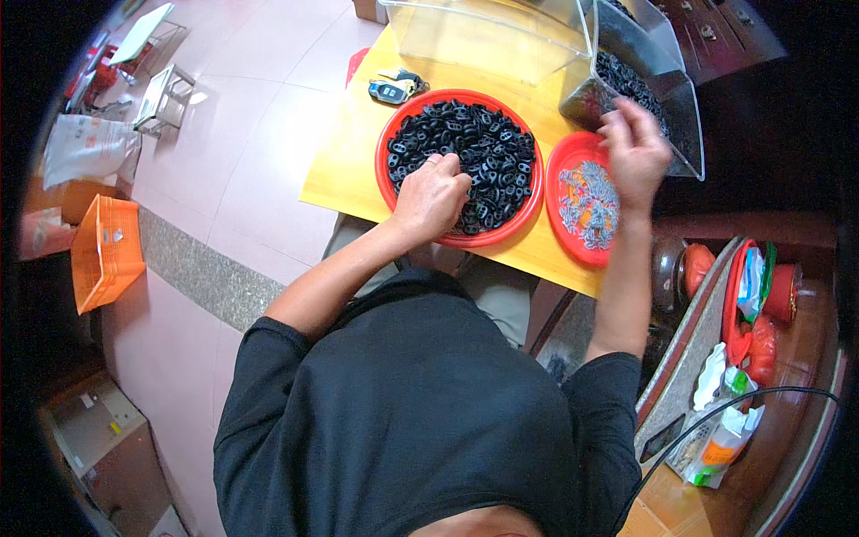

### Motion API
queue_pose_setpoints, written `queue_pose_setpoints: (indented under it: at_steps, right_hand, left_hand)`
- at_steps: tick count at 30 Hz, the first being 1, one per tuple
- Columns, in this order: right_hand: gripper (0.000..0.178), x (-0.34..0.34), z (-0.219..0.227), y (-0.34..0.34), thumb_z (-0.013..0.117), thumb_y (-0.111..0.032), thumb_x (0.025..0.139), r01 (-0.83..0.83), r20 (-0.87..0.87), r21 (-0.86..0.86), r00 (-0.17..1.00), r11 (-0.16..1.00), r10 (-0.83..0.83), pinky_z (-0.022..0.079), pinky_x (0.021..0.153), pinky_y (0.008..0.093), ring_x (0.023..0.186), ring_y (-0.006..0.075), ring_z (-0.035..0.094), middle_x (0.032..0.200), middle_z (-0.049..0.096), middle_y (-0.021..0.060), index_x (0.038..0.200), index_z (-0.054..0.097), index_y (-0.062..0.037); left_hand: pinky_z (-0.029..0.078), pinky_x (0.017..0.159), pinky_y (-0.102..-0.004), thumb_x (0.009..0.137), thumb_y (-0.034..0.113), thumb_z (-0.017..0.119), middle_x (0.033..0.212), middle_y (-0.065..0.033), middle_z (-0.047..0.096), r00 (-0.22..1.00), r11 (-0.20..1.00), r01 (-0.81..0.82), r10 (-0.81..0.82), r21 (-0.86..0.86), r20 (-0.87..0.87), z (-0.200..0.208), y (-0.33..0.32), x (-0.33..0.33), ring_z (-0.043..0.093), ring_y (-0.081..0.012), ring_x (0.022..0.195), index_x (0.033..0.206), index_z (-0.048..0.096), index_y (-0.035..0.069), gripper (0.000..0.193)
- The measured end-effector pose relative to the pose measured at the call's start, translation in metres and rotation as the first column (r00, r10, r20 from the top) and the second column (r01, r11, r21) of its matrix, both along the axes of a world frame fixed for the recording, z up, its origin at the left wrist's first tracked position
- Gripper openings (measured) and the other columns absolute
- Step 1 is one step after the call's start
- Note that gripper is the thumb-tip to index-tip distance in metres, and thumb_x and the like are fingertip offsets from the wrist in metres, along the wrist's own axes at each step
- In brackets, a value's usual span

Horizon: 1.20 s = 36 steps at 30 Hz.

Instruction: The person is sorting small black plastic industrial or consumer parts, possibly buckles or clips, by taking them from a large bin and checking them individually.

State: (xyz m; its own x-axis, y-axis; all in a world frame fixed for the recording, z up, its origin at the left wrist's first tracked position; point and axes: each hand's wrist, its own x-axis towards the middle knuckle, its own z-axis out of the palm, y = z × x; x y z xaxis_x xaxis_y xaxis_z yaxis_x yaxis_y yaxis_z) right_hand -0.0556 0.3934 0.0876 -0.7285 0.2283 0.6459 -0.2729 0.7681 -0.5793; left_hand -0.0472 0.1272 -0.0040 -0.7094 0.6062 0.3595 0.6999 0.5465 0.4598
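Yellow table (349,170): taken as the landmark. Its left and near edges are seen to border pale floor tiles, where open room is left. Its far end is closed off by a clear plastic bin (483,36), and its right end by a second clear bin (671,98) part-filled with black pieces.

Large red bowl (386,143): set at the middle of the table and filled with small black plastic parts (488,148). A bare strip of table is left between the bowl and the left edge.

Small red dish (559,215): set on the table just right of the bowl, its rim close to the near edge. A heap of small grey metal pieces (591,201) is held in it.

Keys with a fob (394,89): laid on the table just beyond the bowl.

Left hand (431,195): rested on the black parts at the near side of the bowl, fingers curled together over them; whether a part is gripped cannot be told.

Right hand (633,148): raised above the small dish, beside the mouth of the right-hand bin, fingertips pinched together. What is held between them is too small to tell.

Orange crate (106,252): stood on the floor well left of the table.
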Motion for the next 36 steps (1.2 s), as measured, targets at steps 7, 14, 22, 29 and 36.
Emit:
queue_pose_setpoints:
  at_steps: [7, 14, 22, 29, 36]
  right_hand:
    - [0.013, 0.057, -0.050, -0.078, 0.061, 0.002, 0.077, -0.236, 0.228, -0.079, 0.942, 0.969, 0.248, 0.044, 0.056, 0.0240, 0.061, 0.0115, 0.055, 0.072, 0.058, 0.0072, 0.090, 0.062, 0.0021]
    - [0.013, 0.069, -0.068, -0.089, 0.061, 0.002, 0.075, -0.211, 0.302, -0.200, 0.915, 0.957, 0.266, 0.048, 0.062, 0.0316, 0.070, 0.0250, 0.062, 0.078, 0.061, 0.0137, 0.088, 0.061, 0.0020]
    - [0.013, 0.073, -0.072, -0.095, 0.060, 0.000, 0.074, -0.232, 0.317, -0.111, 0.913, 0.966, 0.256, 0.047, 0.062, 0.0341, 0.069, 0.0288, 0.060, 0.077, 0.059, 0.0147, 0.087, 0.061, 0.0014]
    - [0.015, 0.052, -0.071, -0.112, 0.066, -0.019, 0.071, -0.296, 0.507, 0.298, 0.854, 0.907, 0.112, 0.050, 0.061, 0.0396, 0.071, 0.0285, 0.062, 0.074, 0.058, 0.0130, 0.076, 0.063, -0.0051]
    - [0.016, 0.034, -0.072, -0.130, 0.066, -0.020, 0.068, -0.354, 0.614, 0.473, 0.790, 0.807, -0.013, 0.051, 0.062, 0.0420, 0.071, 0.0306, 0.063, 0.078, 0.060, 0.0145, 0.075, 0.063, -0.0057]
  left_hand:
    - [0.050, 0.071, -0.0395, 0.062, 0.019, 0.073, 0.084, -0.0113, 0.055, 0.995, 0.978, -0.049, 0.065, -0.204, 0.070, 0.010, 0.021, -0.009, 0.055, -0.0286, 0.088, 0.073, 0.061, 0.003, 0.023]
    - [0.050, 0.070, -0.0412, 0.065, 0.022, 0.069, 0.081, -0.0122, 0.056, 0.990, 0.977, -0.105, 0.121, -0.184, 0.078, 0.005, 0.031, -0.013, 0.057, -0.0300, 0.084, 0.071, 0.060, 0.003, 0.022]
    - [0.046, 0.068, -0.0410, 0.074, 0.013, 0.064, 0.078, -0.0118, 0.054, 0.969, 0.970, -0.233, 0.226, 0.072, 0.102, 0.005, -0.004, -0.021, 0.056, -0.0312, 0.078, 0.071, 0.057, 0.005, 0.012]
    - [0.045, 0.067, -0.0402, 0.072, 0.008, 0.064, 0.077, -0.0119, 0.052, 0.983, 0.973, -0.181, 0.174, 0.142, 0.063, 0.007, -0.021, -0.003, 0.055, -0.0310, 0.078, 0.074, 0.058, 0.004, 0.008]
    - [0.046, 0.068, -0.0402, 0.071, 0.011, 0.065, 0.077, -0.0114, 0.052, 0.975, 0.969, -0.203, 0.187, 0.141, 0.121, 0.004, -0.030, 0.004, 0.055, -0.0301, 0.078, 0.073, 0.058, 0.004, 0.009]
